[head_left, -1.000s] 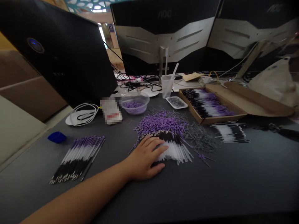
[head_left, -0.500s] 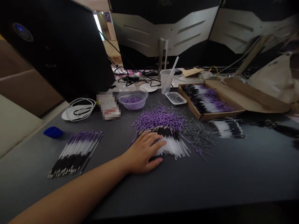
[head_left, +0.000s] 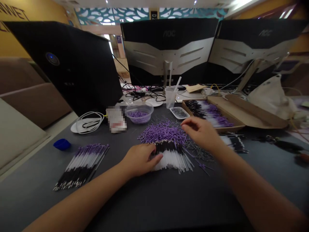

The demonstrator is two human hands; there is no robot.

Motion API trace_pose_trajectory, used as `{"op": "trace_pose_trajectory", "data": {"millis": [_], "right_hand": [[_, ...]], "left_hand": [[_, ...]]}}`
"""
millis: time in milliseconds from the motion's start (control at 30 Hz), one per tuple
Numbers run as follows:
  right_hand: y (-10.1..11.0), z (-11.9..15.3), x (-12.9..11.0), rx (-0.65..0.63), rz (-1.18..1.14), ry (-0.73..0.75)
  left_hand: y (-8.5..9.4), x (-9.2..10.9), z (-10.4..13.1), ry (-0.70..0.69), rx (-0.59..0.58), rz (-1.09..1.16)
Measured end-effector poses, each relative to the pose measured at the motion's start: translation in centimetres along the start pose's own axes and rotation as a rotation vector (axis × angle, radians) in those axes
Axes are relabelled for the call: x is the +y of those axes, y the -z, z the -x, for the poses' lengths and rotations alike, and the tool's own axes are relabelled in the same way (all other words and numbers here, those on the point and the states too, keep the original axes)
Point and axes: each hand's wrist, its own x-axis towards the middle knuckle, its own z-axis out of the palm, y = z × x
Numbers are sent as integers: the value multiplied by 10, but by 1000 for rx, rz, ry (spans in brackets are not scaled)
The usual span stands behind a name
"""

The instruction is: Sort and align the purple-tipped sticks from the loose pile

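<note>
My left hand (head_left: 141, 159) rests at the left end of a row of thin black-and-white sticks (head_left: 172, 156), its fingers curled down and thumb over the white part. What lies under those fingers is hidden. Over the right side of a heap of small purple stick-like pieces (head_left: 163, 131), my right hand (head_left: 201, 132) hangs with fingers bent toward the thumb. Anything in that pinch is too small to make out. Thin grey pieces (head_left: 200, 154) lie scattered below my right hand, and a small white tray (head_left: 180, 112) of grey bits stands just beyond it.
At left lie purple-topped sticks (head_left: 82, 166) and a blue cup (head_left: 62, 144). Behind the heap stand a clear tub (head_left: 140, 114) of purple pieces and a plastic cup (head_left: 170, 98) with a straw. An open cardboard box (head_left: 231, 127) of finished-looking sticks sits at right, before the monitors (head_left: 169, 54).
My right hand has come into view from the right, over the heap. My left hand has drawn slightly left, its fingers going from flat to curled. The view has tilted up.
</note>
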Motion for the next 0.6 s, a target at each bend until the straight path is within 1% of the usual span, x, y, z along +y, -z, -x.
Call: {"op": "trace_pose_trajectory", "data": {"millis": [100, 167, 267, 367, 600], "right_hand": [[-29, -6, 15, -209, 131, -3], [-46, -7, 24, -253, 235, 30], [-58, -5, 27, -262, 354, 63], [-60, -4, 24, -252, 421, 70], [-62, -4, 26, -191, 416, 32]], "left_hand": [[1, 3, -7, 136, -57, -5], [-5, 4, -12, 202, -85, 32], [-16, 2, -16, 246, -63, 118], [-25, -1, -17, 251, -10, 176], [-31, -8, -15, 265, 3, 222]]}}
